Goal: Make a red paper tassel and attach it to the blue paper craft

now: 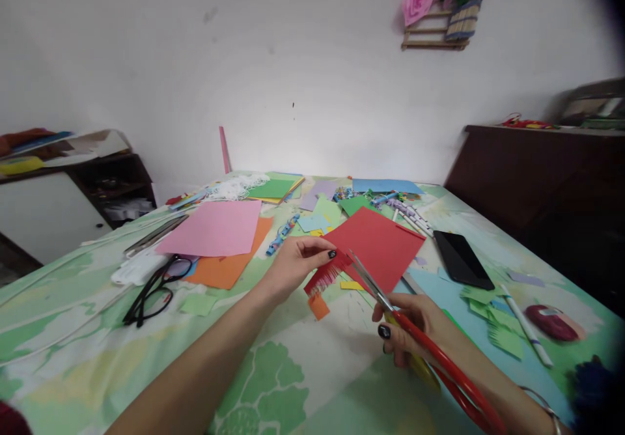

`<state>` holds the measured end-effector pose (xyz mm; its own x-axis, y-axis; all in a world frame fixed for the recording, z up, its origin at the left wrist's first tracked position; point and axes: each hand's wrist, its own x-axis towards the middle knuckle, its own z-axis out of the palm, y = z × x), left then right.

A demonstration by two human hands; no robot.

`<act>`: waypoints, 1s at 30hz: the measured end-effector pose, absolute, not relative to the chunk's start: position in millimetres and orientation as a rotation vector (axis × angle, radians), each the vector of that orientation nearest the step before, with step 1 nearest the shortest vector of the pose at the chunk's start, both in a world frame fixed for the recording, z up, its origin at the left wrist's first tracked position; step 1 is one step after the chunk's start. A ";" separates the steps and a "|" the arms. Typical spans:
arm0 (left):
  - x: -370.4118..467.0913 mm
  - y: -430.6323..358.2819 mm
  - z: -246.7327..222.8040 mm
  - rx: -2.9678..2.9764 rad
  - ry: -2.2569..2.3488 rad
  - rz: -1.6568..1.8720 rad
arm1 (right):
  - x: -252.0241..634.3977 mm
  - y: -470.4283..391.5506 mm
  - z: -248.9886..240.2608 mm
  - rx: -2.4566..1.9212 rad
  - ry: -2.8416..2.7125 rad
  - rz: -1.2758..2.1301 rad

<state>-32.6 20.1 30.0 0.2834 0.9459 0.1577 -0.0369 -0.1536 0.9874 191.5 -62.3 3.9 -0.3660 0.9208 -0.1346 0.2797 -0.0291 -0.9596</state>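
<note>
Left hand [295,260] holds one fringed strip [326,273], right hand [413,318] scissors [426,340] (one pair).

Left thumbnail [332,254]: glossy near-black polish
Right thumbnail [385,332]: matching dark polish, catching a highlight
Right wrist [512,379]: slim silvery bracelet [553,414]
Forearms [209,347]: bare where visible

The left hand [293,264] pinches a fringed red strip [328,273]; the right hand [426,311] holds scissors [415,332], tips near it. From the strip, a red sheet [378,243] is at two o'clock, a phone [463,259] at three, glasses [146,297] at nine, pink paper [215,228] at ten.
</note>
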 end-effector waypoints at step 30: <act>-20.3 5.8 25.7 1.268 0.896 0.964 | 187.2 -62.6 11.1 -1.305 -1.661 1.461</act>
<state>-20.3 5.8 25.7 0.3498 0.9367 -0.0151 -0.0838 0.0474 0.9954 187.2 -62.6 11.1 -0.3653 0.9131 -0.1811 0.2964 -0.0703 -0.9525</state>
